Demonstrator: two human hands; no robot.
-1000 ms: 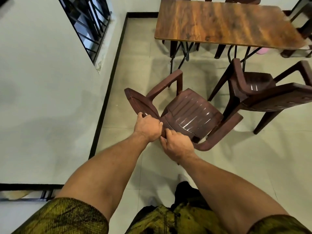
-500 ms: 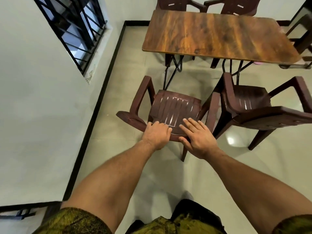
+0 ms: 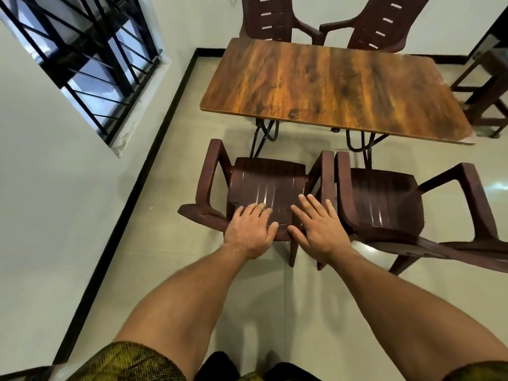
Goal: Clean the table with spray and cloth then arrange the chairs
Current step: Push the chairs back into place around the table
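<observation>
A dark brown plastic armchair [image 3: 264,182] stands facing the wood-grain table [image 3: 330,86], its front just short of the table's near edge. My left hand [image 3: 250,229] rests on the top of its backrest, fingers curled over the far side and thumb on the near side. My right hand [image 3: 319,229] lies flat beside it on the same backrest with fingers spread. A second matching chair [image 3: 382,196] stands close on the right, arm almost touching the first chair's arm. No spray bottle or cloth is in view.
Two more brown chairs [image 3: 269,20] [image 3: 384,23] stand behind the table against the far wall. A barred window [image 3: 82,56] is in the left wall, near the chair. A dark stool frame [image 3: 489,86] stands at the right edge.
The chair has swung from angled to square with the table and moved toward it. My right hand went from gripping the backrest to lying flat on it.
</observation>
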